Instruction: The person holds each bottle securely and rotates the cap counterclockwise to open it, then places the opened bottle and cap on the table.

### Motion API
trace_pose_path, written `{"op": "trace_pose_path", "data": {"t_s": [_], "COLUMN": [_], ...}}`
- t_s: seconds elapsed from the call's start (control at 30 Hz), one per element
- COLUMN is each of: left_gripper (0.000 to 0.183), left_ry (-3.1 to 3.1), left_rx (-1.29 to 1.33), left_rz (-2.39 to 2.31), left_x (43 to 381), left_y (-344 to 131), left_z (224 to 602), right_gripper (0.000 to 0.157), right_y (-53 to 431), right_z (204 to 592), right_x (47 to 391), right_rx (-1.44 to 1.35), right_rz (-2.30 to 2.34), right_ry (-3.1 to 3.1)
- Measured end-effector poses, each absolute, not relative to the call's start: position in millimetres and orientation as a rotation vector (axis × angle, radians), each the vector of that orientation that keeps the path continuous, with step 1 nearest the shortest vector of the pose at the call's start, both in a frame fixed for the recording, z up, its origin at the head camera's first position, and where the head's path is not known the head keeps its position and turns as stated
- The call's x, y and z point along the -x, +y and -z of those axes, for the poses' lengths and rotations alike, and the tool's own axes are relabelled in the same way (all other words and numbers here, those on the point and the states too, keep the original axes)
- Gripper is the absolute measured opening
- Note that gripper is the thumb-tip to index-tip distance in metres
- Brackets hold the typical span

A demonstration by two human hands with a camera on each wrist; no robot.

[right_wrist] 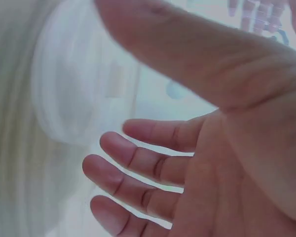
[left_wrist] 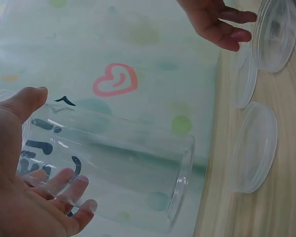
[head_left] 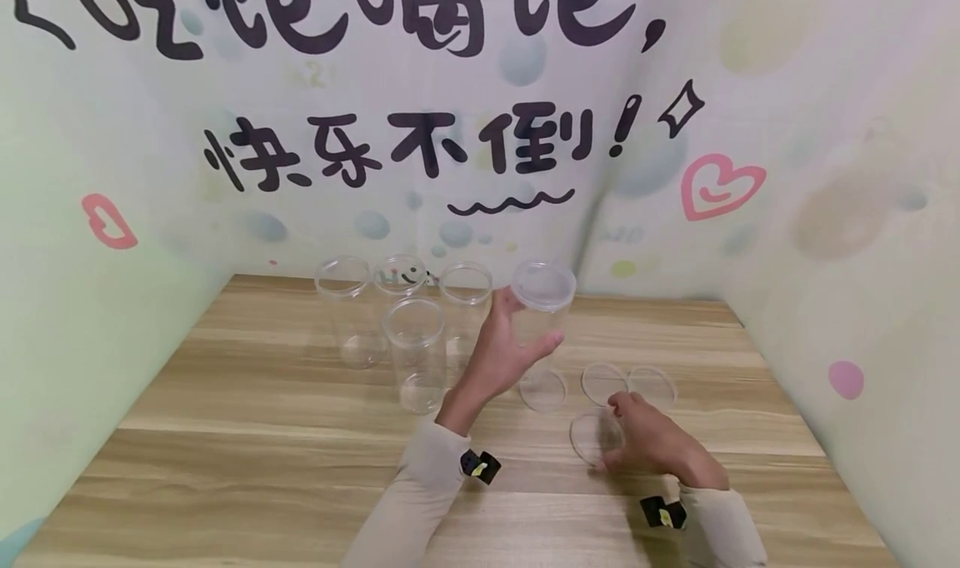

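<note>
My left hand (head_left: 504,347) grips a clear plastic jar (left_wrist: 123,153) around its upper side, thumb on one side and fingers on the other, holding it above the table. A translucent lid (head_left: 543,286) covers the jar's top. My right hand (head_left: 656,439) is low over the table at the right, its fingers slightly bent and spread. Its thumb and fingertips are right at the edge of a clear round lid (head_left: 595,437). In the right wrist view the fingers (right_wrist: 138,158) lie apart, with that pale lid beyond them.
Several uncovered clear jars (head_left: 415,356) stand upright in a group left of my left hand. More round lids, including one (head_left: 543,391) below the held jar and one (head_left: 654,386) farther right, lie on the wooden table (head_left: 247,468). A printed backdrop (head_left: 375,210) surrounds the table's back and sides.
</note>
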State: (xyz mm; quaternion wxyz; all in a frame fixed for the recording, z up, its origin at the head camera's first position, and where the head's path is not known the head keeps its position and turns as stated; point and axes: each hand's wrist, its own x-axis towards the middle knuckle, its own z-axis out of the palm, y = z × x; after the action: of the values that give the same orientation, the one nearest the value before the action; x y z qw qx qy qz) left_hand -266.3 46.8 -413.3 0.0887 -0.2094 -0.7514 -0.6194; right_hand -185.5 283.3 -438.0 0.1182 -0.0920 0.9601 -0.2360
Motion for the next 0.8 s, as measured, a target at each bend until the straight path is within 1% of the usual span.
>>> {"op": "trace_pose_path", "data": {"t_s": [0.17, 0.6, 0.8], "left_gripper": [0.077, 0.085, 0.09], "left_ry": [-2.295, -2.386, -2.421], "left_rx": [0.674, 0.744, 0.79], "left_rz": [1.781, 1.694, 1.559], "left_x": [260, 246, 243], "left_y": [41, 31, 26], "left_z": [414, 414, 418], "right_gripper": [0.097, 0.094, 0.087], "right_y": [281, 243, 218], "right_z": [425, 392, 383], "right_x": [185, 188, 190], "right_rx": [0.352, 0.611, 0.69], "right_rz": [0.762, 1.197, 1.443], "right_ry": [2.936, 3.227, 3.243]}}
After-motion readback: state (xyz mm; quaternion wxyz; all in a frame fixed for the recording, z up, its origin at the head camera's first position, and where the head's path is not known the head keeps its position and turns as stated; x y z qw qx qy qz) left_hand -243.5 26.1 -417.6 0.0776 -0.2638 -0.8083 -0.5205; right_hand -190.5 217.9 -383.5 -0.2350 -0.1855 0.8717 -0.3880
